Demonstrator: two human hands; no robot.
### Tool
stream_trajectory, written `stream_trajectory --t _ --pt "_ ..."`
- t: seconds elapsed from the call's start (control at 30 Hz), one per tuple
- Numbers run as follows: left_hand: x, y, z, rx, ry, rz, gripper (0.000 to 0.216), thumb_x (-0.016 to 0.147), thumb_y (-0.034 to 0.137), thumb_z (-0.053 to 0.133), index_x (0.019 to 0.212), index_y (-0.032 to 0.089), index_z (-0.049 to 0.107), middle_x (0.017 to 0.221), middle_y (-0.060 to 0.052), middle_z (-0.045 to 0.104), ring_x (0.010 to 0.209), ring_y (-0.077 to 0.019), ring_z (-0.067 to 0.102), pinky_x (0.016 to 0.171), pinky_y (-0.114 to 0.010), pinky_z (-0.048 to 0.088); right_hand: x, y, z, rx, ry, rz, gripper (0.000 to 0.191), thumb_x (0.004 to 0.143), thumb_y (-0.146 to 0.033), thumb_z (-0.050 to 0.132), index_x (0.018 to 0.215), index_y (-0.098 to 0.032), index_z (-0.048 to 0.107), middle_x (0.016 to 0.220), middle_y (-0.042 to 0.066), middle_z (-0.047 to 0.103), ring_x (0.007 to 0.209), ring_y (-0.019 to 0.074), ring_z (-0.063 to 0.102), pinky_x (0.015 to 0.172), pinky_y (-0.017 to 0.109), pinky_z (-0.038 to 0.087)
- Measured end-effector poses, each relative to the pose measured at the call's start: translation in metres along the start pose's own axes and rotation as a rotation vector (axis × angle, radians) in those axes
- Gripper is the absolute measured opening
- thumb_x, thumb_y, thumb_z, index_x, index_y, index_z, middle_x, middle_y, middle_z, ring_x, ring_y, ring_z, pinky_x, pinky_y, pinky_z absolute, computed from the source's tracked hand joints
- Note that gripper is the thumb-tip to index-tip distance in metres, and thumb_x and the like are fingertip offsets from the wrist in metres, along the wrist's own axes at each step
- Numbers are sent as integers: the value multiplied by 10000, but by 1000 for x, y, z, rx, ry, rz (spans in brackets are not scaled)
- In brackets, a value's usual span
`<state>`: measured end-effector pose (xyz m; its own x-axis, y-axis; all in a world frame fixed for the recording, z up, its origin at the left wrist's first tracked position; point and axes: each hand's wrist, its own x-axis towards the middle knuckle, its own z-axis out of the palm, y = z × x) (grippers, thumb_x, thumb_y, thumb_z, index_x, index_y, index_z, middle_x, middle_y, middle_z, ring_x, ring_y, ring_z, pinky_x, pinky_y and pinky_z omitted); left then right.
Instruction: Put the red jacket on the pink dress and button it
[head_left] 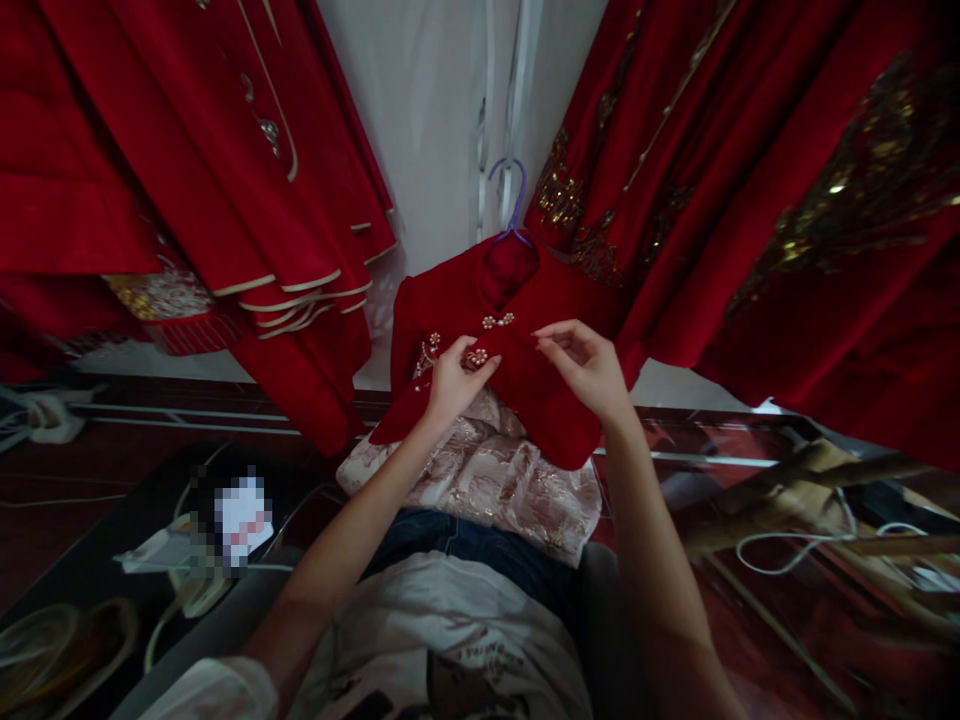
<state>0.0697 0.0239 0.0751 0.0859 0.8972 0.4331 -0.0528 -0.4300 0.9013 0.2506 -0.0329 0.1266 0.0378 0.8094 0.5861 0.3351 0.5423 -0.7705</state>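
A red jacket [555, 420] hangs in front of me on a purple hanger [516, 195]. Two flower-shaped beaded clasps fasten its collar, and another beaded flower [477, 357] sits lower on the front. My left hand [456, 382] grips the jacket's front edge around that lower flower, thumb on one side and fingers on the other. To the right, just off the cloth, my right hand [583, 362] is closed in a pinch; whatever lies between its fingertips is too fine to make out. Pale pink brocade cloth [480, 480] spreads below the jacket over my lap.
Red embroidered garments hang at the left [180, 150] and right [675, 230], close to the jacket. A dark table [150, 510] at the lower left carries cables and a blurred pale item. Wooden pieces [810, 480] and a white cable lie at the right.
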Motion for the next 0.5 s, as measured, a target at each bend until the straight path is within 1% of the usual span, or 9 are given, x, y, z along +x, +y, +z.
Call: stream_trajectory --t 0.07,0.13,0.2,0.3,0.37,0.4,0.43,0.47,0.5 --pt "-2 -10 -6 -46 111 -39 378 642 341 805 912 171 601 820 -9 672 665 -112 630 603 -216 515 -2 2 10 67 -102 77 200 845 -342 627 967 -185 651 869 33 670 720 115 617 613 242 516" --pt "-6 -14 -10 -158 162 -114 450 621 377 819 948 167 594 841 -16 669 649 -109 632 567 -220 535 -4 6 25 110 -175 151 244 844 -374 620 998 -185 629 864 35 657 713 123 627 572 238 522" --pt "-12 -14 -12 -239 166 -162 453 636 428 803 948 158 615 850 -25 668 664 -115 641 564 -234 559 -8 11 42 110 -192 180 288 835 -399 626 1033 -190 608 904 43 654 768 138 643 607 253 546" --pt "-20 -10 -16 -278 106 -200 399 701 478 744 907 146 662 844 -37 683 700 -130 662 626 -265 588 -12 21 65 44 -128 167 352 790 -389 680 1065 -192 581 951 52 651 826 147 640 676 269 555" --pt "-22 -9 -19 -233 32 -209 363 737 476 712 885 146 686 821 -41 693 679 -135 661 639 -282 588 -13 28 74 19 -81 170 320 770 -351 699 1017 -186 581 914 46 649 784 140 629 668 267 546" --pt "-21 -10 -21 -173 3 -184 336 755 462 700 877 149 696 816 -42 695 663 -133 653 633 -282 582 -14 30 77 19 -70 176 283 767 -330 697 980 -183 584 883 40 648 759 136 623 660 265 542" --pt "-19 -12 -25 -88 0 -134 301 770 439 691 872 156 705 821 -43 695 653 -128 640 626 -278 571 -14 33 78 21 -61 182 246 765 -311 695 945 -182 588 855 35 647 740 133 619 657 263 537" --pt "-15 -16 -29 17 30 -65 258 781 407 687 869 165 709 837 -44 690 654 -122 625 629 -272 558 -13 35 78 23 -55 188 220 763 -297 693 922 -182 594 834 30 648 728 130 616 659 261 534" --pt "-11 -20 -33 127 96 9 216 783 368 690 874 173 707 866 -48 682 672 -120 612 640 -266 546 -13 36 77 25 -53 193 208 761 -289 693 914 -183 601 819 27 648 722 128 616 662 261 531"
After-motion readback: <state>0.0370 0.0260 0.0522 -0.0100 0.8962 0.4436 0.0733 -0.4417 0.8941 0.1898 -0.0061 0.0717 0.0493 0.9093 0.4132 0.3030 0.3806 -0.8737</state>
